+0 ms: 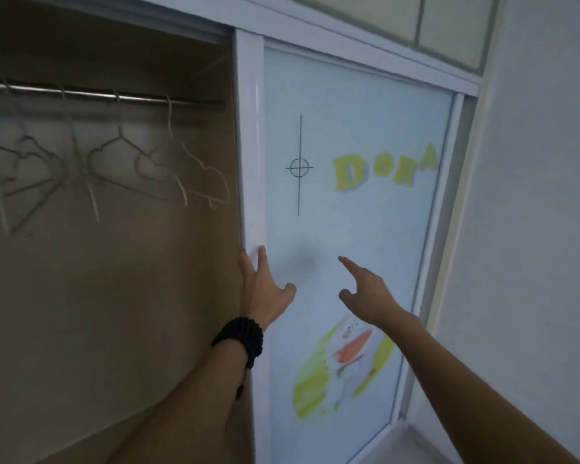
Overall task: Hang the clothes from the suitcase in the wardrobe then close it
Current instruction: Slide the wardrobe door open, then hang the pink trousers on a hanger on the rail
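Note:
The wardrobe stands open on the left, showing a brown interior (pixel 114 313). A metal rail (pixel 131 98) carries several bare white hangers (pixel 121 152); no clothes hang there. The white sliding door (pixel 349 229), with a yellow "DORA" sticker and a cartoon figure, fills the right half. My left hand (pixel 265 289), with a black beaded bracelet at the wrist, lies flat with fingers spread on the door's left edge frame. My right hand (pixel 365 293) hovers in front of the door panel, index finger extended, holding nothing. The suitcase is out of view.
A white wall (pixel 533 229) runs along the right, close to the door. Upper cabinet panels (pixel 416 18) sit above the wardrobe. A strip of pale floor (pixel 412 443) shows at the bottom right.

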Demonstrator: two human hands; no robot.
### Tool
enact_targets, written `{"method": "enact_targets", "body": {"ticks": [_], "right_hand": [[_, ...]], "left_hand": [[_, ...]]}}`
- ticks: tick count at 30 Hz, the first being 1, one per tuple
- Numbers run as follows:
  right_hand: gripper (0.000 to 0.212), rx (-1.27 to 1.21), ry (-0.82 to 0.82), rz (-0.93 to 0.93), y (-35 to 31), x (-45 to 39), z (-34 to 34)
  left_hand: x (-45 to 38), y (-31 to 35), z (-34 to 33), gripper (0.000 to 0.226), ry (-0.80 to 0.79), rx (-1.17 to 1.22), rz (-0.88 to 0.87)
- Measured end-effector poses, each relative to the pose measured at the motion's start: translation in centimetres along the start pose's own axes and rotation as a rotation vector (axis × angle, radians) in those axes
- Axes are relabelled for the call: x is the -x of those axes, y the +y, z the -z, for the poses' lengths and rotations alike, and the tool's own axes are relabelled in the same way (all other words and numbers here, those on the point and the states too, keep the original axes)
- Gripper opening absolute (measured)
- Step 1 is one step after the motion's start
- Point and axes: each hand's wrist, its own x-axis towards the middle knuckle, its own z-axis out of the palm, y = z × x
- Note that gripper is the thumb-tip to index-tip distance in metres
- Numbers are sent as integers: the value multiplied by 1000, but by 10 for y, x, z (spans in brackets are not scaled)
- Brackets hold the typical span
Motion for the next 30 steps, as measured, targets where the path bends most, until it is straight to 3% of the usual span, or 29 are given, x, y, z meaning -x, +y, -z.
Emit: {"method": "enact_targets", "body": {"ticks": [8,12,18,22,26,30], "right_hand": [[69,-33,0,19,26,-21,12],[69,-45,23,-7,57,-22,24],[67,-91,-8,75,47,-22,9],[62,-169,-75,249,-10,-22,-34],[59,-225,-307,465,-109,21,-106],[53,-337,-504,696,-229,97,-171]], "left_hand": [[-26,13,-20,100,-145,46,-45],[-32,17,-35,99,-143,9,-52],[-33,22,-3,96,-350,-15,-8],[10,-3,63,86,-292,-36,47],[113,-80,170,81,-173,-265,236],[244,-123,278,72,74,-416,413]]}}
